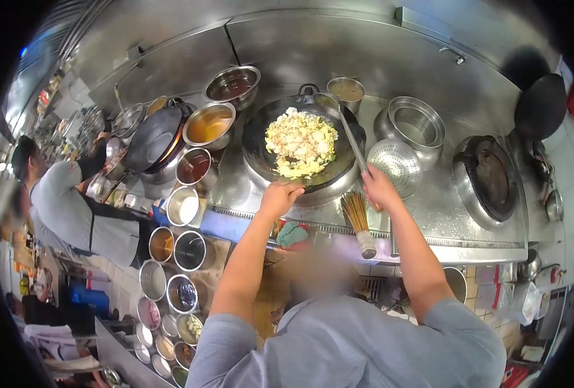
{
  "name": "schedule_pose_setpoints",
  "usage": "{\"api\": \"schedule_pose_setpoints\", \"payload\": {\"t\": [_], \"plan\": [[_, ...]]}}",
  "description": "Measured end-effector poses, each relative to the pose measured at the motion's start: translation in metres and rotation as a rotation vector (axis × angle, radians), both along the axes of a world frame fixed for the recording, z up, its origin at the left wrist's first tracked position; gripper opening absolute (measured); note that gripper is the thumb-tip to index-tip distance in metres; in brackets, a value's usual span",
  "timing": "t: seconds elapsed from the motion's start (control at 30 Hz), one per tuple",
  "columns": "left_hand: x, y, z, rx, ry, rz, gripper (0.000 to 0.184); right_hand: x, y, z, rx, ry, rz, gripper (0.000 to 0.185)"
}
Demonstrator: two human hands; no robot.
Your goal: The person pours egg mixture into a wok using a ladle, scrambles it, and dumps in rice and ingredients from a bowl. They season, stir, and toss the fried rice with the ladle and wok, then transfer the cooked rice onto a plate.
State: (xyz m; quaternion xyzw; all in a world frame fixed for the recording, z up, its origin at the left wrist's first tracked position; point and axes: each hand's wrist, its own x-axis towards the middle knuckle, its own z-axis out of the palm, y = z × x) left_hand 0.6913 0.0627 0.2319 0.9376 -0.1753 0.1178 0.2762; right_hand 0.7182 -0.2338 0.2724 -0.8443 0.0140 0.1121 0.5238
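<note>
My left hand (pixel 281 198) is closed on the near edge of a black wok (pixel 256 143), its fingers partly hidden. Fried rice with yellow egg (pixel 302 142) is heaped in the middle of the wok. My right hand (pixel 380 187) is wrapped round the long handle of a ladle (pixel 353 137). The ladle's bowl lies over the wok's far right rim, apart from the heap of rice. Right of my right hand rests a round perforated strainer (pixel 395 167). A bamboo wok brush (pixel 358 220) lies just below that hand, near the counter's front edge.
Metal bowls of amber liquid (pixel 209 125) and dark red sauce (pixel 195 166) stand left of the wok. A steel pot (pixel 417 123) and a second wok (pixel 488 176) are to the right. Several ingredient tins (pixel 182 292) stand lower left. Another person (pixel 67 200) works at the far left.
</note>
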Motion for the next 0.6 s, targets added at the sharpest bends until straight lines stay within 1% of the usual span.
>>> {"api": "schedule_pose_setpoints", "payload": {"t": [0.07, 0.1, 0.13, 0.17, 0.2, 0.27, 0.33, 0.37, 0.4, 0.43, 0.47, 0.5, 0.53, 0.6], "plan": [[0.001, 0.005, -0.006, -0.045, 0.049, -0.015, 0.026, 0.033, 0.039, -0.002, 0.211, 0.157, -0.067, 0.028], [0.002, 0.007, -0.01, -0.078, 0.004, -0.022, 0.025, 0.047, 0.064, -0.012, 0.336, 0.231, -0.104, 0.024], [0.005, 0.007, -0.007, -0.084, 0.002, -0.034, 0.025, 0.057, 0.086, -0.027, 0.386, 0.271, -0.03, 0.019], [0.005, 0.008, 0.0, -0.047, 0.07, -0.045, 0.024, 0.048, 0.107, -0.021, 0.365, 0.314, 0.004, 0.02], [0.006, 0.008, 0.003, -0.009, 0.138, -0.059, 0.024, 0.035, 0.122, -0.02, 0.285, 0.244, 0.065, 0.019], [0.009, 0.009, -0.004, -0.048, 0.105, -0.085, 0.025, -0.006, 0.119, -0.006, -0.206, 0.041, 0.263, 0.027], [0.011, 0.008, -0.009, -0.088, 0.073, -0.117, 0.025, -0.044, 0.083, -0.032, -0.622, -0.288, 0.274, 0.04], [0.01, 0.009, -0.011, -0.089, 0.05, -0.117, 0.025, -0.06, 0.059, -0.02, -0.663, -0.252, 0.292, 0.044], [0.011, 0.01, -0.011, -0.091, 0.023, -0.113, 0.025, -0.077, 0.045, 0.005, -0.704, -0.22, 0.312, 0.049], [0.015, 0.01, -0.013, -0.098, 0.017, -0.122, 0.025, -0.089, 0.044, 0.023, -0.712, -0.221, 0.302, 0.049], [0.017, 0.011, -0.018, -0.127, -0.004, -0.13, 0.025, -0.103, 0.046, 0.037, -0.771, -0.151, 0.237, 0.049], [0.019, 0.011, -0.026, -0.155, -0.021, -0.141, 0.026, -0.117, 0.049, 0.041, -0.825, -0.076, 0.169, 0.049], [0.019, 0.01, -0.035, -0.156, -0.012, -0.158, 0.026, -0.133, 0.053, 0.032, -0.825, -0.061, 0.156, 0.049], [0.027, 0.005, -0.042, -0.14, -0.014, -0.118, 0.026, -0.155, 0.06, 0.02, -0.621, -0.124, 0.052, 0.052]]}}
